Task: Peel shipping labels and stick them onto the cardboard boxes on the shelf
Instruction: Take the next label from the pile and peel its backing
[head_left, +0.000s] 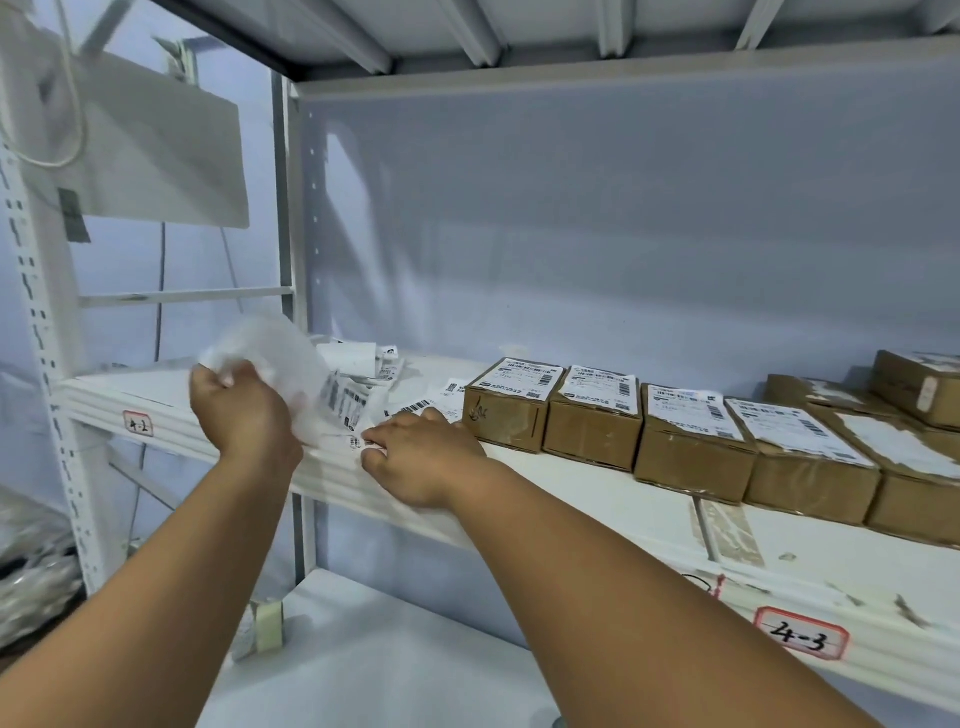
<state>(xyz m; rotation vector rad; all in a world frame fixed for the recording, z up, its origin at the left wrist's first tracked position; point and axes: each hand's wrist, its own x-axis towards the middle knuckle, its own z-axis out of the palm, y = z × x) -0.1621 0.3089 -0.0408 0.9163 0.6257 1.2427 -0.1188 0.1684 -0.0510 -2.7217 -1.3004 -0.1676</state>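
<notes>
a big white shelf (571, 499) runs across the view. on its right part sit brown boxes (597, 421) in a row, side by side and touching, and more boxes sit behind them at the far right. most boxes in the row have a white label (600, 387) stuck flat on top.

the left hand (239, 410) is up over the left end of the shelf. its fingers are curled tight round the top of a label strip (340, 402), which is blurry there. the strip hangs down to the front edge of the shelf. the right hand (421, 457) is just beside it, low on the shelf edge. its fingers are bent and pinch the bottom end of the strip.

loose labels (415, 408) lie flat on the shelf between the hands and the first box. a small pile of white paper (358, 358) lies behind them.

a red tag (138, 423) on the shelf edge says 4-2. another tag (800, 633) says 4-3.
</notes>
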